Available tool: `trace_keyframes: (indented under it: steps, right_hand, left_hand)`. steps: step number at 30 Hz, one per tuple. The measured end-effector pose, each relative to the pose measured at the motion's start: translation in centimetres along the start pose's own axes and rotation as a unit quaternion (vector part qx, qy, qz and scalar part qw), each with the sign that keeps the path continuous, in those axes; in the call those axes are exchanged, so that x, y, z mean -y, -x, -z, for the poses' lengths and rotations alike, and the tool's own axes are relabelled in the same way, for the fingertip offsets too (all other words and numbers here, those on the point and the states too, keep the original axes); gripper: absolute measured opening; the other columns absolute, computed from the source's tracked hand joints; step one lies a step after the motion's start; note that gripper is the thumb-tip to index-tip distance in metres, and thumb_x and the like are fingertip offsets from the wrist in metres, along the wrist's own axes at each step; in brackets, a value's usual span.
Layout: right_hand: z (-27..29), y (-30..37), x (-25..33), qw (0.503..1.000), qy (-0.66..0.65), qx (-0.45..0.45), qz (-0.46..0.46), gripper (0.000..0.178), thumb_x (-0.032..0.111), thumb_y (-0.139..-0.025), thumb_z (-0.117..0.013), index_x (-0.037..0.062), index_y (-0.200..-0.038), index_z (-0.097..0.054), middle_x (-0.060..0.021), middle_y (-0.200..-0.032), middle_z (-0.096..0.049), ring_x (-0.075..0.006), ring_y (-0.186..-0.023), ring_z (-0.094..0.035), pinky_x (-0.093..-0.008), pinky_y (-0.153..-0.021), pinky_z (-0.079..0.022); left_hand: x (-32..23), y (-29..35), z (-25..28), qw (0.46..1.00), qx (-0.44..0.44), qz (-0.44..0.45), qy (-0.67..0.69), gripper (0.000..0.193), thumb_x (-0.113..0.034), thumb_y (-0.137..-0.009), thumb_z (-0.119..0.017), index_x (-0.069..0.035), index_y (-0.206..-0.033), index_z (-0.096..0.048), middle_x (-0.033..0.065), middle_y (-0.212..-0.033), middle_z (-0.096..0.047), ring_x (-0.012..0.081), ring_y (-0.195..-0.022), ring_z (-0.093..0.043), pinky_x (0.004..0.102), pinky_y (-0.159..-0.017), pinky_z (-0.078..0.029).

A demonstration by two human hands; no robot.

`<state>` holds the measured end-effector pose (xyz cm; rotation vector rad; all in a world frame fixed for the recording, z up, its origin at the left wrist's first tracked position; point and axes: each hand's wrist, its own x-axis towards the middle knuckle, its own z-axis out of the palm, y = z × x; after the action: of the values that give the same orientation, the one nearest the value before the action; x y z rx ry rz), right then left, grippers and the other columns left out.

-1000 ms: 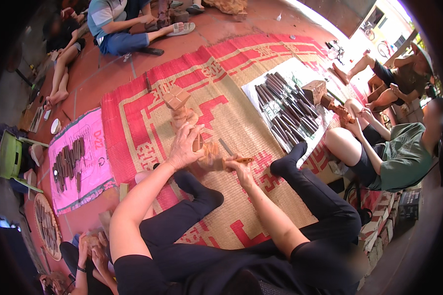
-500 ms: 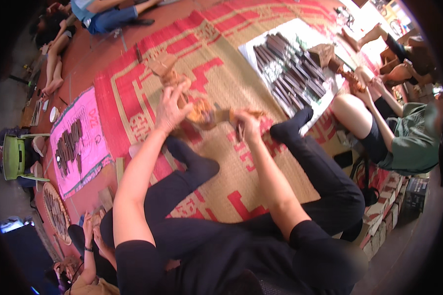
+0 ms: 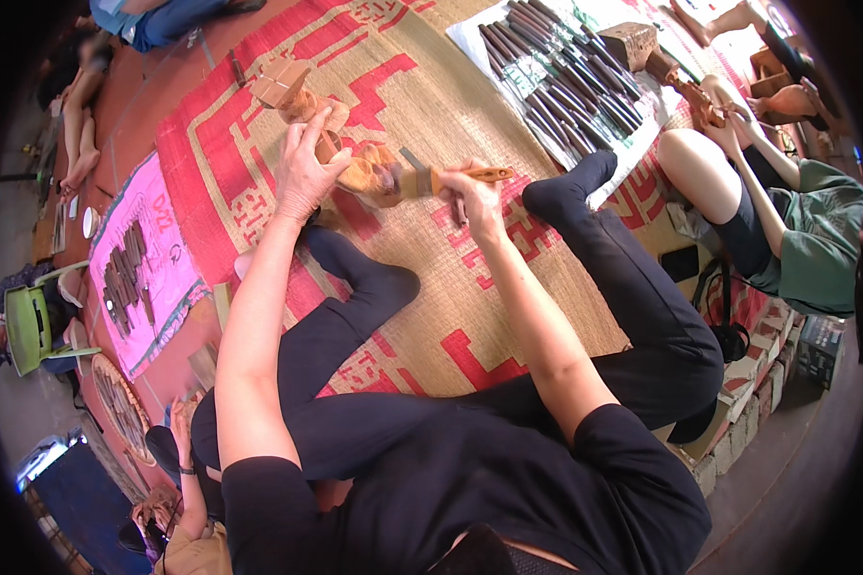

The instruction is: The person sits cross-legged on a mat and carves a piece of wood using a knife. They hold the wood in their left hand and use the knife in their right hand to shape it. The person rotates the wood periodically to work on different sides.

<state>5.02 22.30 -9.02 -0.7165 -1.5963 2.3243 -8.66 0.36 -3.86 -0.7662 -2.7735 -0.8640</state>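
Note:
Out in front of me, my left hand (image 3: 305,172) is wrapped round the middle of a reddish-brown wood carving (image 3: 372,172). One end of it is a squared block (image 3: 280,84) pointing away to the left; its rounded, lighter end lies toward my right hand. My right hand (image 3: 472,196) grips a flat paintbrush (image 3: 494,174) with an orange wooden handle and a grey metal band. The brush's head is at the rounded end of the carving; bristle contact is hard to make out. A small dark piece shows below my right fingers, its kind unclear.
A patterned red and straw mat (image 3: 431,268) lies under me. Rows of dark-handled tools (image 3: 571,81) rest on a white sheet at far right, others on a pink cloth (image 3: 173,278) at left. A person in green (image 3: 815,230) sits at right, holding a carving. Low bricks (image 3: 753,402) stand behind them.
The view has shifted, so the mat and both hands sit higher and further left in the picture. The holds on the carving and the paintbrush stay the same.

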Motion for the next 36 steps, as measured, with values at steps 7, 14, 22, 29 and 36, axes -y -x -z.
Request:
trace_keyframes:
  steps: [7,14,22,29,36]
  right_hand:
    - [1.1,0.8,-2.6,0.994,0.041,0.047,-0.091,0.014,0.010,-0.077,-0.072,0.0019,-0.081,-0.061,-0.0074,-0.069,-0.064,-0.0127,-0.056,-0.060,-0.0241,-0.051,-0.047]
    - [-0.8,0.3,-2.5,0.999,-0.036,0.024,-0.023,0.013,0.008,-0.078,-0.072,0.0029,-0.082,-0.060,-0.0079,-0.074,-0.065,-0.0114,-0.058,-0.059,-0.0251,-0.056,-0.049]
    - [-0.2,0.4,-0.8,0.999,-0.034,-0.023,-0.016,0.013,0.009,-0.078,-0.072,0.0007,-0.079,-0.061,-0.0078,-0.069,-0.064,-0.0119,-0.058,-0.060,-0.0255,-0.054,-0.049]
    - [1.1,1.0,-2.2,0.984,0.113,0.085,-0.107,0.013,0.010,-0.076,-0.071,0.0037,-0.073,-0.060,-0.0073,-0.065,-0.064,-0.0128,-0.052,-0.058,-0.0258,-0.050,-0.046]
    - [1.9,-0.8,3.7,0.984,0.098,-0.034,0.145,0.012,0.009,-0.083,-0.068,-0.0018,-0.086,-0.066,-0.0048,-0.078,-0.064,-0.0113,-0.074,-0.061,-0.0255,-0.069,-0.049]
  left_hand:
    - [-0.8,0.0,-0.2,1.000,0.004,0.008,-0.007,0.070,-0.032,-0.073,-0.075,-0.019,-0.137,-0.052,0.0101,-0.108,-0.052,0.0294,-0.107,-0.054,0.0414,-0.096,-0.046]
    - [-0.5,-0.1,-0.2,1.000,0.000,0.003,-0.001,0.070,-0.032,-0.072,-0.075,-0.019,-0.137,-0.053,0.0106,-0.106,-0.052,0.0297,-0.105,-0.054,0.0416,-0.096,-0.046]
    - [-0.7,0.2,-0.1,1.000,-0.005,0.002,0.019,0.069,-0.031,-0.072,-0.075,-0.019,-0.136,-0.053,0.0093,-0.106,-0.052,0.0283,-0.106,-0.054,0.0401,-0.096,-0.046]
    - [0.0,0.4,0.1,0.999,-0.010,0.049,0.015,0.064,-0.034,-0.079,-0.070,-0.017,-0.137,-0.051,0.0114,-0.110,-0.054,0.0280,-0.110,-0.055,0.0390,-0.096,-0.044]
    - [0.2,1.3,-0.9,0.997,-0.082,0.003,0.013,0.060,-0.034,-0.074,-0.074,-0.016,-0.128,-0.056,0.0115,-0.115,-0.052,0.0310,-0.112,-0.053,0.0419,-0.094,-0.048]
